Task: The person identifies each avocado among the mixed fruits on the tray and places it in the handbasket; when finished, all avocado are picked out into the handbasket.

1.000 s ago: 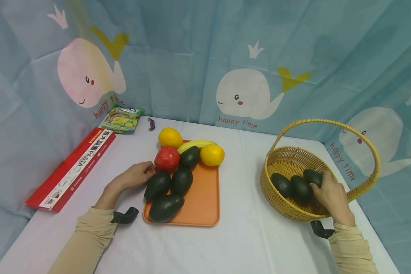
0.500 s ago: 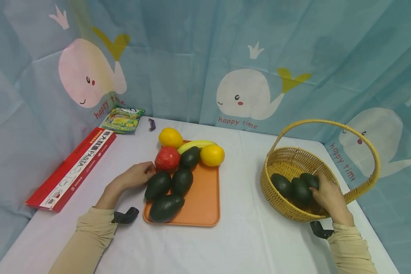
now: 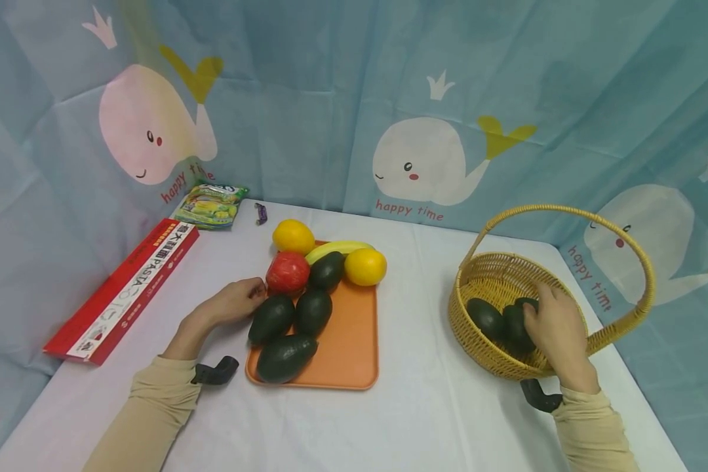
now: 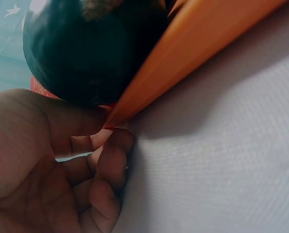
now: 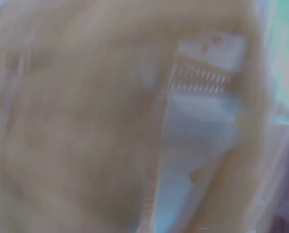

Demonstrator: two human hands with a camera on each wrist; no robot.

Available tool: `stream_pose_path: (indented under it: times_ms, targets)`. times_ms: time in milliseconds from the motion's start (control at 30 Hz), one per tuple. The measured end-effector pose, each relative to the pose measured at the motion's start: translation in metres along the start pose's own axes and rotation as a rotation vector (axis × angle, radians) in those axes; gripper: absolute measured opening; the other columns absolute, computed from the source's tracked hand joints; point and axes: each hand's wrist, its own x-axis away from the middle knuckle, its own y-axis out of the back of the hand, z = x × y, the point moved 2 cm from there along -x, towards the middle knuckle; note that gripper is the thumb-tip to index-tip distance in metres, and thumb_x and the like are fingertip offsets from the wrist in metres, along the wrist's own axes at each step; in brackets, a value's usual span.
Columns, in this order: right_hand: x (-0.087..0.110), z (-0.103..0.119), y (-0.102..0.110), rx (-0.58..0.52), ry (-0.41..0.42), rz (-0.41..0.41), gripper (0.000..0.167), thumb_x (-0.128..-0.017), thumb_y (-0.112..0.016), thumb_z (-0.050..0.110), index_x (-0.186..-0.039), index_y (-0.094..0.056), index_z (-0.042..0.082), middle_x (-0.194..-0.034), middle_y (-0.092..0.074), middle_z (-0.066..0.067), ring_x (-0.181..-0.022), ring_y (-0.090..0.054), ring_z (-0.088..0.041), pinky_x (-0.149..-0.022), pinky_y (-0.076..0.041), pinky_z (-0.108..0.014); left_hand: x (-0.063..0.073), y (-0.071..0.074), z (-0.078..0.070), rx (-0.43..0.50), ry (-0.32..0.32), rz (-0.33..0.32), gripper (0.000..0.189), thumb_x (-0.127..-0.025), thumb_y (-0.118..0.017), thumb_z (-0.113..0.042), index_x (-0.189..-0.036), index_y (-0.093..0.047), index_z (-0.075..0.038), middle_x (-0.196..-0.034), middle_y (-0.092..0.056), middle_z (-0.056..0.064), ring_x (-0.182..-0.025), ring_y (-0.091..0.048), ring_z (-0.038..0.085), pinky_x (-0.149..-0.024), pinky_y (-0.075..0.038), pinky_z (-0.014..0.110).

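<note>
At the left side of an orange tray (image 3: 354,347), my left hand (image 3: 236,301) pinches the tray's rim between thumb and curled fingers, as the left wrist view shows. Close by on the tray lie a red pomegranate (image 3: 288,273) and several dark green avocados (image 3: 273,319). My right hand (image 3: 557,324) reaches into a wicker basket (image 3: 471,334), over one avocado (image 3: 526,302) whose larger part it covers. Its fingertips are hidden, so its hold cannot be told. Two other avocados (image 3: 485,317) lie to its left. The right wrist view is blurred.
Two yellow lemons (image 3: 366,267) and a banana (image 3: 337,249) lie at the tray's far end. A red pasta box (image 3: 124,288), a green snack packet (image 3: 211,206) and a small purple wrapper (image 3: 261,214) are on the left. The basket's tall handle (image 3: 566,208) arches over it.
My right hand has shifted left and away from me inside the basket, covering more of the avocado under it. That avocado has moved slightly left. The left hand has stayed still.
</note>
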Motion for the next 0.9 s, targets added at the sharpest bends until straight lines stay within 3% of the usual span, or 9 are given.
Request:
stream_pose_path:
  times_ms: [133,233,333,500,767,900]
  targets:
    - [-0.005,0.043,-0.002,-0.123,0.192,-0.104,0.041,-0.081,-0.066,-0.003,-0.121,-0.058,-0.007,-0.113,-0.061,-0.03,-0.103,-0.056,-0.048,-0.086,-0.045,-0.059,0.0,0.0,0.0,0.001,-0.006,0.001,0.012,-0.094,-0.054,-0.014,-0.097,-0.056,-0.003,-0.079,-0.052,0.005,-0.077,-0.049,0.019,-0.067,-0.038,0.03]
    - [-0.006,0.077,-0.008,-0.226,0.352,-0.122,0.039,-0.08,-0.069,-0.004,-0.118,-0.061,-0.003,-0.116,-0.062,-0.022,-0.107,-0.057,-0.039,-0.088,-0.047,-0.052,0.0,-0.001,0.0,0.002,-0.011,0.0,0.012,-0.094,-0.054,-0.015,-0.097,-0.056,-0.003,-0.079,-0.052,0.005,-0.077,-0.049,0.019,-0.067,-0.038,0.03]
    - [-0.002,0.112,-0.016,-0.294,0.494,-0.1,0.04,-0.08,-0.072,0.0,-0.119,-0.063,0.002,-0.121,-0.061,-0.017,-0.11,-0.058,-0.032,-0.09,-0.049,-0.046,0.0,-0.001,0.001,0.003,-0.008,0.001,0.012,-0.094,-0.054,-0.015,-0.097,-0.056,-0.004,-0.078,-0.051,0.005,-0.078,-0.05,0.019,-0.067,-0.039,0.03]
    - [0.006,0.168,-0.03,-0.311,0.692,-0.015,0.045,-0.081,-0.075,0.009,-0.124,-0.06,0.008,-0.128,-0.059,-0.013,-0.116,-0.058,-0.028,-0.096,-0.05,-0.041,0.0,0.0,-0.001,0.002,-0.004,0.003,0.012,-0.094,-0.054,-0.016,-0.096,-0.056,-0.004,-0.078,-0.051,0.005,-0.077,-0.05,0.019,-0.067,-0.038,0.03]
    - [0.027,0.241,-0.051,-0.298,0.902,0.104,0.054,-0.081,-0.077,0.017,-0.13,-0.054,0.014,-0.136,-0.055,-0.011,-0.126,-0.053,-0.025,-0.104,-0.046,-0.039,0.0,0.001,-0.001,-0.006,-0.027,-0.003,0.012,-0.094,-0.054,-0.015,-0.096,-0.056,-0.003,-0.078,-0.052,0.005,-0.076,-0.049,0.018,-0.066,-0.038,0.03]
    - [0.038,0.268,-0.062,-0.238,0.996,0.14,0.058,-0.083,-0.076,0.024,-0.135,-0.051,0.017,-0.142,-0.051,-0.011,-0.132,-0.049,-0.023,-0.105,-0.045,-0.037,0.001,0.001,0.001,0.001,-0.035,-0.007,0.012,-0.094,-0.054,-0.015,-0.095,-0.055,-0.003,-0.077,-0.051,0.004,-0.075,-0.049,0.018,-0.065,-0.039,0.03]
